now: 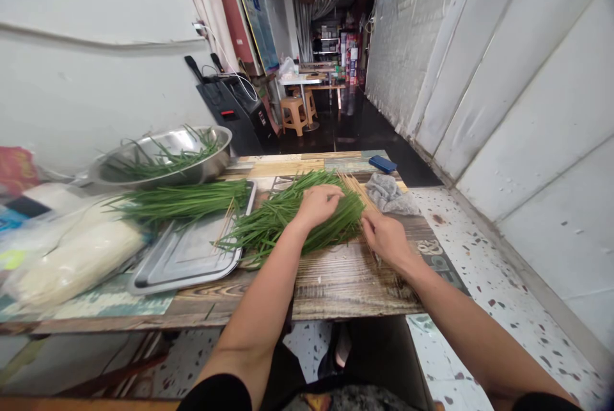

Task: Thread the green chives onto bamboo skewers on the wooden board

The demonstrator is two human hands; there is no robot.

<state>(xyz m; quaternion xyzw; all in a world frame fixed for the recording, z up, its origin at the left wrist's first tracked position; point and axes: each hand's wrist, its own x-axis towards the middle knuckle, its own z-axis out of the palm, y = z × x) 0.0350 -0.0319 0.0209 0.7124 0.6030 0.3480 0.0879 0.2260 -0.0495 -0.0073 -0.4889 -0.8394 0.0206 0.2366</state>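
A loose pile of green garlic chives lies on the wood-patterned table in front of me. My left hand rests on top of this pile, its fingers curled down onto the stalks; the fingertips are partly hidden. Along the pile's right end runs a row of thin bamboo skewers. My right hand is closed at the near part of these skewers, thumb and fingers pinched on them beside the chive ends. How many skewers it grips I cannot tell.
Left of the pile is a metal tray with a neat chive bundle and a few skewers. Behind stands a steel bowl holding more chives. A filled plastic bag lies far left. A grey cloth and blue box are at right.
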